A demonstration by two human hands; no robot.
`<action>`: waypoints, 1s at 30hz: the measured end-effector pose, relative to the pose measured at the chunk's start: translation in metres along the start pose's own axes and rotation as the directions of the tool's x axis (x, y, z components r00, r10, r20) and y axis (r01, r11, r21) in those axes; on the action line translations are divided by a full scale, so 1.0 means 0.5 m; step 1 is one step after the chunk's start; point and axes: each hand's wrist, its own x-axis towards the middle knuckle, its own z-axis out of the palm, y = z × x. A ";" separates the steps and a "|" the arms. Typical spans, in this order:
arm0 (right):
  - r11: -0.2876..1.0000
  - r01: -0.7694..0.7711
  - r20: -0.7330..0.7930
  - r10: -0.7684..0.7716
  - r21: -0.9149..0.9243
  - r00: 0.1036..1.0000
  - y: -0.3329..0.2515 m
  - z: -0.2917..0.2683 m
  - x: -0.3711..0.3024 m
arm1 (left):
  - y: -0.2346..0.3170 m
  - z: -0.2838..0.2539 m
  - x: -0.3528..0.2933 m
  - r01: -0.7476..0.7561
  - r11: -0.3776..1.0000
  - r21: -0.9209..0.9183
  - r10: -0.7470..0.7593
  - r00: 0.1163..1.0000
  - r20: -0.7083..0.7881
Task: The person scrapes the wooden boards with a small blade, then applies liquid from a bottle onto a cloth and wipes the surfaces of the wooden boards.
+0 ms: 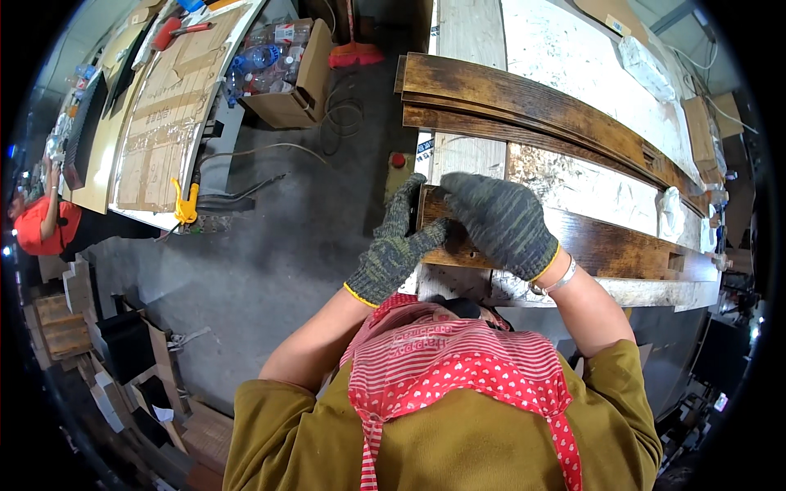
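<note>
A dark brown wood-grain board [606,245] lies across the workbench in front of me, with a small slot near its far right end. My left hand [389,258], in a dark grey-green knit glove, grips the board's left end, fingers along the end edge and thumb toward its top face. Over the same end, my right hand [503,225] in a matching glove is closed, knuckles up. Its fingertips are hidden, so whatever it pinches does not show. Further back on the bench lie several similar brown boards [524,94], stacked and overlapping.
The workbench [573,176] has a worn, stained white top. A red button box [399,160] is by its left edge. Across the aisle stand a carton of plastic bottles [307,78], a cardboard-covered table [160,131] with a yellow tool [186,202], and a person in red [49,225]. Cables cross the floor.
</note>
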 end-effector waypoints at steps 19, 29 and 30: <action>0.974 -0.167 0.049 0.161 0.155 0.986 -0.005 0.007 0.015 | -0.004 0.004 0.001 -0.011 0.992 0.125 0.014 1.000 -0.025; 0.962 -0.126 0.032 0.122 0.242 0.992 -0.008 0.001 0.011 | 0.001 0.007 0.000 0.018 0.999 -0.037 -0.019 1.000 -0.008; 0.976 -0.031 0.007 0.030 0.216 1.000 -0.002 0.002 0.010 | 0.003 0.007 -0.001 0.011 0.997 -0.070 -0.011 1.000 -0.004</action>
